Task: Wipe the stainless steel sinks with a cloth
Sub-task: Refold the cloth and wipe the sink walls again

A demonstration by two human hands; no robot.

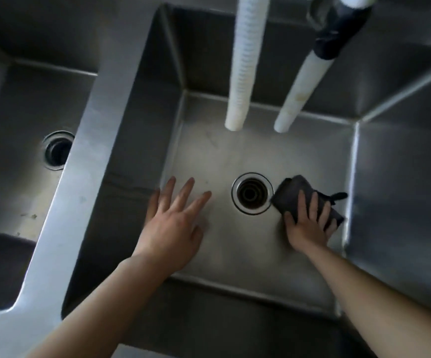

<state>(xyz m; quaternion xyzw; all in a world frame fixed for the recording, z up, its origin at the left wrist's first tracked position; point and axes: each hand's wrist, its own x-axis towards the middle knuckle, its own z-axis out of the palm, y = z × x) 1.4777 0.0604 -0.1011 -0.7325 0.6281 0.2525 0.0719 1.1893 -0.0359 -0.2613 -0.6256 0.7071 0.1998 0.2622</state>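
Two stainless steel basins, side by side, parted by a flat steel divider [80, 161]. Left basin [15, 104]: round drain [57, 150], small specks on its floor. Centre basin [260, 151]: round drain with dark opening [252, 193] set near the middle of the floor. Two white ribbed hoses [246, 63] hang down over the far half of the centre basin; the right-hand one carries a dark wrapped joint [338, 34] near its top. Both end above the floor, well apart from the hands.

Dark folded cloth [297, 195]: lies flat on the centre basin floor, just right of the drain rim, near the right wall. Right hand [308, 226]: fingers spread and straight, pressing the cloth's near half from above; the far edge and a small tab show beyond the fingertips. Left hand [175, 223]: fingers splayed and relaxed, holding nothing, over the floor left of the drain.
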